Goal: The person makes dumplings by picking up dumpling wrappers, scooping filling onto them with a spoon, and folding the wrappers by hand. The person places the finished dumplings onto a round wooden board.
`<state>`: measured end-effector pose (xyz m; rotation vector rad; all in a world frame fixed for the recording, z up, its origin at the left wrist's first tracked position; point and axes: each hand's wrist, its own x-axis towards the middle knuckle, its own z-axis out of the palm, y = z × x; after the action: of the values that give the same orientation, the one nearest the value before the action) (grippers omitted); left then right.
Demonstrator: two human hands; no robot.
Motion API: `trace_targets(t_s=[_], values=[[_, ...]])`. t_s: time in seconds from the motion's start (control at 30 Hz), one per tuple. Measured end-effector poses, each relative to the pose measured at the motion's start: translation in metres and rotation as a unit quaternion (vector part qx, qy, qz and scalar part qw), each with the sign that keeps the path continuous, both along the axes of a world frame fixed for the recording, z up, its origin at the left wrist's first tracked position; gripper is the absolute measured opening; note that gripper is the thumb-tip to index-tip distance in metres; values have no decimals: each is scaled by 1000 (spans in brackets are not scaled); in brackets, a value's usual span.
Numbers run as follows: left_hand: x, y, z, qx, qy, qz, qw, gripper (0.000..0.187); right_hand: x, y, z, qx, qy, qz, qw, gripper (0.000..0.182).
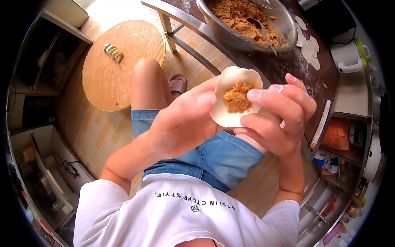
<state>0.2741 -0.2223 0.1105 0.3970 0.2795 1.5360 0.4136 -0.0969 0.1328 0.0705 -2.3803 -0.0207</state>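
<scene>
A round dumpling wrapper is held up in front of my lap, with a lump of orange-brown filling in its middle. My left hand supports the wrapper from the left, its thumb at the edge and its other fingers mostly hidden underneath. On the right side, my right hand grips the wrapper's edge, one fingertip touching the filling. The wrapper is still unfolded around the filling. Flour whitens the fingers of my right hand.
A metal bowl of filling, with a spoon in it, stands on the dark table. Flat wrappers lie beside it. Several folded dumplings rest on a round wooden board at left. Open shelves stand at right.
</scene>
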Motion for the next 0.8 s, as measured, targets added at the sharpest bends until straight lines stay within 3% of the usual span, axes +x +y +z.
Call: trace_targets(t_s=[0.07, 0.1, 0.23, 0.33, 0.37, 0.4, 0.47, 0.53, 0.6, 0.67, 0.77, 0.8], values=[[3, -2, -5, 41, 90, -1, 995, 59, 0, -4, 8, -54, -2, -32, 998, 17], [6, -3, -1, 5, 98, 2, 995, 70, 0, -5, 13, -72, -9, -43, 996, 19], [22, 0, -8, 0, 266, 126, 956, 66, 2, -3, 21, -132, -26, -49, 990, 31], [23, 0, -16, 38, 387, 221, 895, 62, 6, -5, 6, -296, 34, 5, 955, 58], [23, 0, -19, 53, 432, 253, 864, 60, 5, -7, 0, -380, 62, 26, 922, 67], [27, 0, -21, 54, 391, 303, 867, 58, 5, -17, -9, -503, 79, 46, 859, 77], [21, 8, -27, 143, 424, 346, 825, 57, 3, -39, -21, -711, 101, 73, 692, 98], [20, 10, -27, 175, 447, 348, 805, 57, -1, -48, -22, -770, 97, 82, 625, 88], [19, 11, -27, 190, 460, 338, 799, 56, -1, -52, -26, -778, 123, 90, 610, 77], [16, 9, -22, 176, 500, 326, 783, 56, 1, -49, -36, -723, 158, 123, 662, 66], [16, 1, -13, 84, 492, 268, 824, 56, 3, -49, -37, -637, 182, 83, 744, 52], [9, -3, -8, 96, 562, 224, 791, 61, 7, -47, -36, -612, 168, 63, 770, 52]])
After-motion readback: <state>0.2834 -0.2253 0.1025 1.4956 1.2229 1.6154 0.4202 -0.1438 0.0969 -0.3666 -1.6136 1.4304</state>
